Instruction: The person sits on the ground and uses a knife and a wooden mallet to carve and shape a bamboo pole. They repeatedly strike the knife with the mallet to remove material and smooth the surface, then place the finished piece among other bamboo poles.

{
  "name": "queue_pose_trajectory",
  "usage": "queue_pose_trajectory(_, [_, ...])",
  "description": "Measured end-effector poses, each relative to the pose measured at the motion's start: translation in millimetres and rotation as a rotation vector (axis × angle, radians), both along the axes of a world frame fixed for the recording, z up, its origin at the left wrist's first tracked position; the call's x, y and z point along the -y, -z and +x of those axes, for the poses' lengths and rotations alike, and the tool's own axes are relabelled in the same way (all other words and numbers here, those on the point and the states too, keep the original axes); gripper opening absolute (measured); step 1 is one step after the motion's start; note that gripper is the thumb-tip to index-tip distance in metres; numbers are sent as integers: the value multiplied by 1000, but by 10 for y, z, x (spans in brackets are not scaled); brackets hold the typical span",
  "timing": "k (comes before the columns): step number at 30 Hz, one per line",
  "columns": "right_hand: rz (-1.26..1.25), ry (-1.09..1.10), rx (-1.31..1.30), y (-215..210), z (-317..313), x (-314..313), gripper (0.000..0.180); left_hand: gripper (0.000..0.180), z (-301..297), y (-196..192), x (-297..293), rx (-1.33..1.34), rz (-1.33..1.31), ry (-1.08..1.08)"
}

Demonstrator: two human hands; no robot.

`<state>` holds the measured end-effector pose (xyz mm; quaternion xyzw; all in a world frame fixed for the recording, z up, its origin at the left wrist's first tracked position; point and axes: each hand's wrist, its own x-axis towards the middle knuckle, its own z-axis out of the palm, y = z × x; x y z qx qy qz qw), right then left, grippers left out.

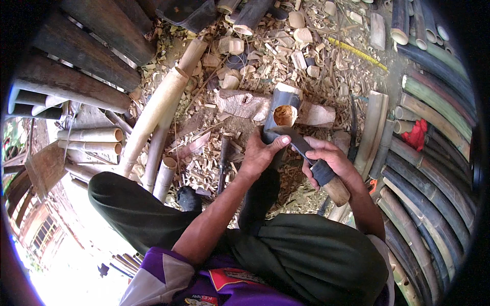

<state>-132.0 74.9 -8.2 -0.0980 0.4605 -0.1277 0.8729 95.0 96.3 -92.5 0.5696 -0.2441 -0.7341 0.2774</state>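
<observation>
My left hand point(261, 154) is wrapped round the lower end of a short dark bamboo piece point(275, 104). Its thumb reaches to the right, against the blade. In the bamboo's side is a cut opening with a rough brown inside, and its far end is cut pale. The piece leans across a rough log point(242, 104) lying on the ground. My right hand point(329, 157) is closed on a knife point(298, 144) with a broad dark blade, a black band and a wooden handle. The blade's tip lies close by the lower edge of the opening; whether it touches is unclear.
Wood chips point(286, 46) cover the ground. Long pale bamboo poles point(158, 107) lean at left; many dark stalks point(429, 188) are stacked at right, with a red cloth point(414, 135) among them. A dark-handled tool point(223, 158) and a yellow measuring tape point(357, 52) lie about.
</observation>
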Motion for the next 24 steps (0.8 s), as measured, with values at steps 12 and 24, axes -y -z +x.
queue_pose_trajectory(12, [-78, 136, -15, -90, 163, -164, 35, 90, -18, 59, 6, 13, 21, -46])
queue_pose_trajectory(24, [-153, 227, -113, 76, 397, -232, 31, 77, -75, 74, 54, 47, 86, -86])
